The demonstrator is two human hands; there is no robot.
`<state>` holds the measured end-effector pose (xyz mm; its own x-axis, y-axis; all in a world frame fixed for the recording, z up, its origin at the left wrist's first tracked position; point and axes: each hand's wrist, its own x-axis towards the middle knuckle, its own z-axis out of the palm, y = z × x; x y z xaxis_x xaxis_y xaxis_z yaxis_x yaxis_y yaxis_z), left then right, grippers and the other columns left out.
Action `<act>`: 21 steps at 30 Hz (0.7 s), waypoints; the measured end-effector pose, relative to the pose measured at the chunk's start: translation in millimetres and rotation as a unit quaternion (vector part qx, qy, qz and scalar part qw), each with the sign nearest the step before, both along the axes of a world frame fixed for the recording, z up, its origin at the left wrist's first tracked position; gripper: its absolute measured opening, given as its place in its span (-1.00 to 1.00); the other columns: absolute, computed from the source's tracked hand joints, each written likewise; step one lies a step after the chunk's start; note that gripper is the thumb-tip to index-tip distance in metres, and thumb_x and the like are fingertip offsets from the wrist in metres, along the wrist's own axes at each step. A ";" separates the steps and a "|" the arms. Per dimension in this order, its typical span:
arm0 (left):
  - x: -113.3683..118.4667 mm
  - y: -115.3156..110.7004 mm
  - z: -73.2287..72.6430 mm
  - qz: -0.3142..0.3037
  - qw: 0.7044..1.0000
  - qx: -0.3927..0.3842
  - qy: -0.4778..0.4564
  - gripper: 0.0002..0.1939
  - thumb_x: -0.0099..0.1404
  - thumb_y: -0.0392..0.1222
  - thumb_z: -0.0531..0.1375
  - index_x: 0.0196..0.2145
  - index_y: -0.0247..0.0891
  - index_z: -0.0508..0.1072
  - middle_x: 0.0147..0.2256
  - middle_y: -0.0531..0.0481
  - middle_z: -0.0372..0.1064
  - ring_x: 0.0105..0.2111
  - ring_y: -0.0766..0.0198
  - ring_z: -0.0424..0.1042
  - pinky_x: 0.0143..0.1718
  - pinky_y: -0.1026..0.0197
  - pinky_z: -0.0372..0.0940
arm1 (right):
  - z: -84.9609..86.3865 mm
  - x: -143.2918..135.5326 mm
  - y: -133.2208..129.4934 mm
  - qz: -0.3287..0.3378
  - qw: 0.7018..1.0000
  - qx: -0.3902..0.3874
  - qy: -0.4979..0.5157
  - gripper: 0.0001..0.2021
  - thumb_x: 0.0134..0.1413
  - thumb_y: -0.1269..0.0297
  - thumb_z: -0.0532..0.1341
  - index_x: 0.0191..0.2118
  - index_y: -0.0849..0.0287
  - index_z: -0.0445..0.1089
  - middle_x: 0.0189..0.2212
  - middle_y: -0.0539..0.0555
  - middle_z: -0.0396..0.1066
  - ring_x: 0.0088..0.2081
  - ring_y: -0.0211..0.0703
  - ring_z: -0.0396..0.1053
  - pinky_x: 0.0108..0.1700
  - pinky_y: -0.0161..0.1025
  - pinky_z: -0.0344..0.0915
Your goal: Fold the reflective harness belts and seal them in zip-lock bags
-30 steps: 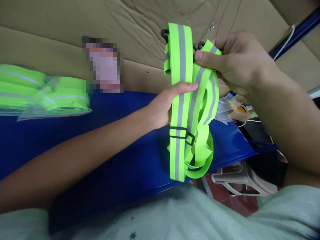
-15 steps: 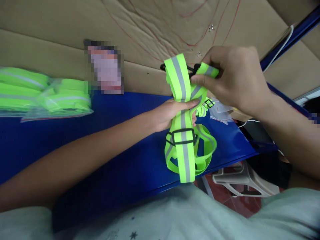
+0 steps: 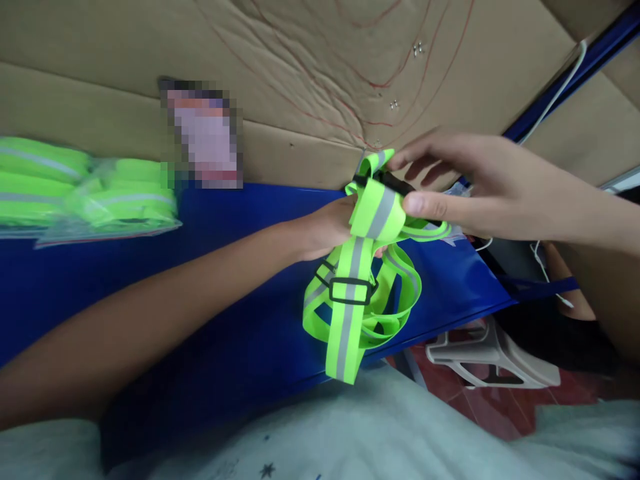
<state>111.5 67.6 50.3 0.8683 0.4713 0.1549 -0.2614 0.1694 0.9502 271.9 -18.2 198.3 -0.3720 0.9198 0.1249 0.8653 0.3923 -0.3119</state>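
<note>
A bundle of neon green straps point(image 3: 345, 327) with a grey reflective stripe and black buckles hangs over the front edge of the blue table point(image 3: 215, 320). My left hand point(image 3: 330, 227) is wrapped round the middle of the bundle, most of its fingers hidden behind the straps. At the top of the bundle my right hand point(image 3: 450, 180) has its thumb on a folded strap beside a black buckle point(image 3: 395, 183), with its fingers curved above. The straps loop down below my left hand, one black slider facing me.
Bagged green straps point(image 3: 125, 193) lie at the left of the table. A pixelated item point(image 3: 207, 140) rests against the cardboard point(image 3: 300, 160) at the back. Lower right are a white plastic stool point(image 3: 490, 353), a cable point(image 3: 560, 73) and part of another person's arm point(image 3: 567, 287).
My right hand has moved down and turned, with its fingers spread more. The upper strap loop has folded down over my left hand, and the hanging straps have swung left.
</note>
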 end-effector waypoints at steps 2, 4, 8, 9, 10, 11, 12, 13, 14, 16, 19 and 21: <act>0.3 -0.8 1.3 0.038 0.999 -0.008 0.006 -0.71 0.16 0.01 0.34 -0.42 -0.32 0.51 -0.49 -0.08 0.45 -0.53 0.24 0.42 -0.46 0.19 0.37 | -1.1 1.1 3.3 0.039 0.997 -0.025 -0.055 -0.53 0.20 -0.20 0.26 0.02 0.05 0.51 -0.25 -0.03 0.53 -0.35 -0.22 0.41 -0.34 -0.30 0.28; -0.2 0.9 1.9 0.078 0.997 -0.026 0.003 -0.70 0.11 0.00 0.38 -0.37 -0.31 0.53 -0.46 -0.07 0.47 -0.50 0.22 0.45 -0.45 0.20 0.39 | -5.5 1.1 3.6 0.058 0.996 -0.023 -0.070 -0.53 0.22 -0.19 0.25 0.00 0.08 0.51 -0.28 -0.02 0.53 -0.36 -0.22 0.41 -0.36 -0.29 0.26; -2.0 3.8 2.8 0.101 0.992 -0.066 -0.027 -0.69 0.09 -0.05 0.43 -0.29 -0.30 0.54 -0.40 -0.04 0.50 -0.44 0.24 0.48 -0.39 0.21 0.44 | -11.4 -1.7 -1.0 0.059 0.994 0.051 -0.070 -0.57 0.08 -0.11 0.40 -0.07 0.08 0.50 -0.26 0.00 0.54 -0.33 -0.18 0.43 -0.35 -0.24 0.27; -1.8 2.8 2.5 0.095 0.993 -0.068 -0.029 -0.68 0.10 -0.04 0.43 -0.30 -0.31 0.53 -0.41 -0.04 0.50 -0.46 0.24 0.48 -0.40 0.20 0.44 | -10.4 -2.8 -1.6 0.040 0.997 0.051 -0.046 -0.61 0.04 -0.06 0.43 -0.13 0.08 0.50 -0.30 -0.01 0.53 -0.36 -0.19 0.41 -0.37 -0.25 0.26; -1.1 1.0 1.6 0.077 0.995 -0.062 -0.027 -0.66 0.11 -0.01 0.44 -0.30 -0.32 0.53 -0.42 -0.05 0.50 -0.47 0.23 0.48 -0.41 0.18 0.44 | -8.2 -3.7 -1.5 0.014 0.999 0.032 -0.003 -0.67 0.02 0.01 0.46 -0.19 0.09 0.48 -0.33 -0.01 0.52 -0.38 -0.21 0.40 -0.40 -0.26 0.27; -0.1 -1.4 -0.2 0.055 0.997 -0.049 -0.023 -0.63 0.12 0.03 0.45 -0.31 -0.32 0.54 -0.43 -0.06 0.50 -0.47 0.22 0.48 -0.40 0.16 0.45 | -5.0 -4.2 -0.7 -0.014 0.999 -0.003 0.051 -0.72 0.02 0.09 0.46 -0.24 0.10 0.47 -0.36 -0.02 0.51 -0.40 -0.24 0.39 -0.43 -0.29 0.27; 1.2 -3.8 -3.0 0.035 0.999 -0.030 -0.020 -0.61 0.12 0.06 0.46 -0.31 -0.33 0.54 -0.42 -0.07 0.51 -0.45 0.20 0.50 -0.36 0.14 0.46 | -0.9 -4.1 0.8 -0.038 0.993 -0.038 0.103 -0.76 0.04 0.13 0.45 -0.28 0.12 0.46 -0.39 -0.02 0.49 -0.43 -0.27 0.37 -0.48 -0.32 0.24; 2.6 -5.7 -6.9 0.016 1.000 -0.007 -0.015 -0.59 0.13 0.09 0.46 -0.29 -0.32 0.56 -0.39 -0.09 0.53 -0.40 0.18 0.53 -0.29 0.12 0.48 | 3.4 -3.2 2.9 -0.060 0.986 -0.069 0.140 -0.78 0.06 0.15 0.44 -0.31 0.14 0.47 -0.44 -0.03 0.47 -0.48 -0.32 0.33 -0.54 -0.35 0.18; 3.7 -6.5 -11.4 -0.002 1.000 0.016 -0.007 -0.59 0.13 0.09 0.47 -0.25 -0.31 0.58 -0.33 -0.10 0.56 -0.33 0.17 0.56 -0.20 0.11 0.48 | 7.4 -1.3 5.4 -0.080 0.980 -0.094 0.158 -0.77 0.07 0.12 0.44 -0.32 0.15 0.48 -0.48 -0.03 0.43 -0.54 -0.36 0.26 -0.60 -0.37 0.09; 3.9 -2.7 -19.9 -0.018 0.998 0.056 0.022 -0.57 0.13 0.05 0.48 -0.13 -0.26 0.60 -0.16 -0.12 0.60 -0.15 0.15 0.58 -0.01 0.09 0.45 | 13.2 4.7 10.7 -0.112 0.974 -0.130 0.151 -0.69 0.06 0.01 0.45 -0.31 0.17 0.53 -0.54 -0.04 0.36 -0.61 -0.42 0.12 -0.65 -0.37 -0.09; -6.2 16.8 -20.3 -0.073 0.986 0.104 0.105 -0.48 0.08 -0.02 0.52 -0.01 -0.21 0.60 0.00 -0.14 0.57 0.03 0.07 0.54 0.16 0.03 0.39 | 13.8 15.5 17.0 -0.135 0.963 -0.186 0.144 -0.64 0.05 -0.06 0.46 -0.30 0.16 0.53 -0.55 -0.05 0.31 -0.59 -0.42 0.11 -0.61 -0.37 -0.03; -21.3 33.1 -7.2 -0.130 0.976 0.123 0.126 -0.40 0.01 -0.13 0.55 0.03 -0.19 0.59 0.05 -0.14 0.55 0.11 0.00 0.50 0.21 0.00 0.37 | 11.1 20.4 19.8 -0.152 0.956 -0.200 0.150 -0.71 0.11 0.00 0.45 -0.30 0.14 0.54 -0.56 -0.06 0.31 -0.59 -0.41 0.11 -0.56 -0.36 0.05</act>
